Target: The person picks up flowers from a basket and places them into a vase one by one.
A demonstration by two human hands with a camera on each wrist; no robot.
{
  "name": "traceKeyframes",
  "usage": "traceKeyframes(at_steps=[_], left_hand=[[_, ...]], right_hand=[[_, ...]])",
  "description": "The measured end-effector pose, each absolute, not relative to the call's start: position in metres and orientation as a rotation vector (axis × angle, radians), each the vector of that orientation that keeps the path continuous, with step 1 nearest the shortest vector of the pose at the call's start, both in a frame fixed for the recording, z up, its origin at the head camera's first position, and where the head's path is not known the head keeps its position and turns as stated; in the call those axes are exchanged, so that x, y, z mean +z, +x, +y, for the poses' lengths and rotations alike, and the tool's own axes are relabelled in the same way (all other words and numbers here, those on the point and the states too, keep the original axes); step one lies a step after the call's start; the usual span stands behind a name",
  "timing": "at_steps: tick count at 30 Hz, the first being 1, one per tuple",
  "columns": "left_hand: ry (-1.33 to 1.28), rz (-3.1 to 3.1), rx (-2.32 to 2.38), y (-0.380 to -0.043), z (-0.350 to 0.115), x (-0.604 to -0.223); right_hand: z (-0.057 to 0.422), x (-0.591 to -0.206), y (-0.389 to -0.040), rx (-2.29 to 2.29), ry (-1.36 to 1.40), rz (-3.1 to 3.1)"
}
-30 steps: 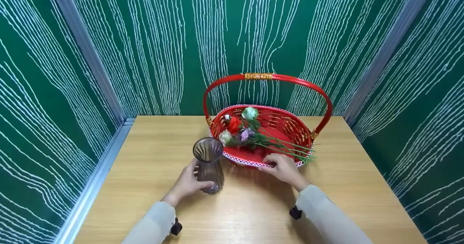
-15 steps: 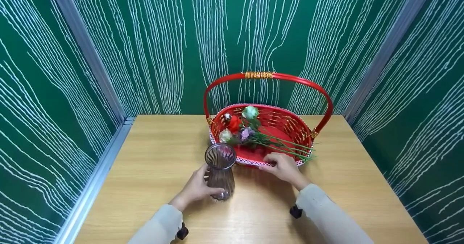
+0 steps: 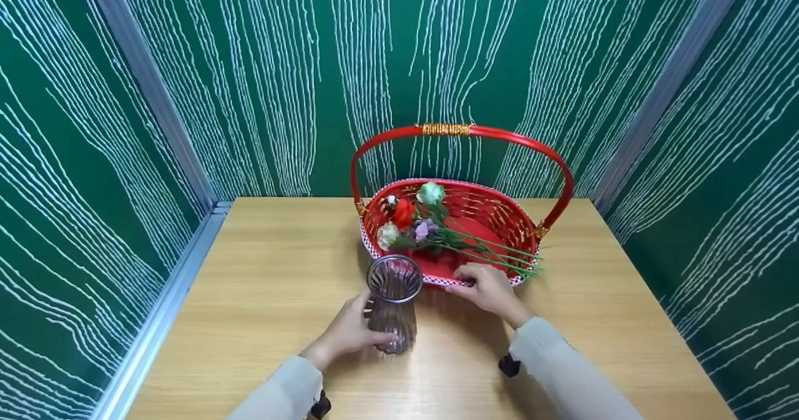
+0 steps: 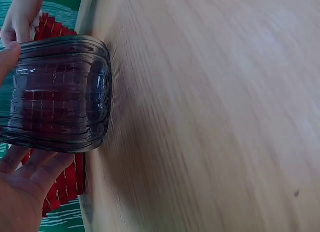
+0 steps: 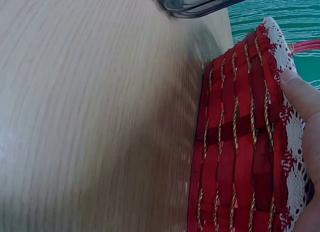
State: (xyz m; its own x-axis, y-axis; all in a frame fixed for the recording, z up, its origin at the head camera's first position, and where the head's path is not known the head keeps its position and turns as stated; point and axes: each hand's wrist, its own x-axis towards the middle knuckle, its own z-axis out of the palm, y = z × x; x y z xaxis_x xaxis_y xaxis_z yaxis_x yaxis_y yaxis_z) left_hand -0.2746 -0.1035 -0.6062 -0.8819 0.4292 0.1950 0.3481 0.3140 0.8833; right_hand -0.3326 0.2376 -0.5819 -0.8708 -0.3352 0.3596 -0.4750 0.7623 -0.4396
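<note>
A smoky glass vase [image 3: 399, 317] with a flared round mouth stands upright in front of the basket. My left hand [image 3: 349, 329] grips it low down, with the thumb on the near side and fingers round the far side, as the left wrist view of the vase [image 4: 60, 91] shows. With my right hand [image 3: 490, 289] I pinch the front rim of a red woven basket [image 3: 493, 201], the thumb outside on the white lace trim [image 5: 295, 147]. Inside the basket lie artificial flowers: a red bloom [image 3: 404, 213], a pale green one [image 3: 431, 193], a cream one [image 3: 387, 236] and a purple one [image 3: 426, 229].
The basket's tall red handle [image 3: 374, 142], wrapped in gold at the top, arches over it. Green flower stems [image 3: 499, 254] stick out past the right rim. Green walls with white lines [image 3: 274, 83] enclose the wooden table [image 3: 268, 251] at the back and sides.
My left hand has moved the vase to the right and a little nearer to me, so it now stands before the basket's front left. The right hand and basket stay in place.
</note>
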Motion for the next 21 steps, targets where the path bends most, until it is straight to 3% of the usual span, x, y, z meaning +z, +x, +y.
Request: traceKeyframes(at_steps=[21], left_hand=[[0.727,2.36,1.733,-0.27,-0.099,-0.615]], right_hand=[[0.237,-0.579,-0.332,0.799,0.665,-2.692]])
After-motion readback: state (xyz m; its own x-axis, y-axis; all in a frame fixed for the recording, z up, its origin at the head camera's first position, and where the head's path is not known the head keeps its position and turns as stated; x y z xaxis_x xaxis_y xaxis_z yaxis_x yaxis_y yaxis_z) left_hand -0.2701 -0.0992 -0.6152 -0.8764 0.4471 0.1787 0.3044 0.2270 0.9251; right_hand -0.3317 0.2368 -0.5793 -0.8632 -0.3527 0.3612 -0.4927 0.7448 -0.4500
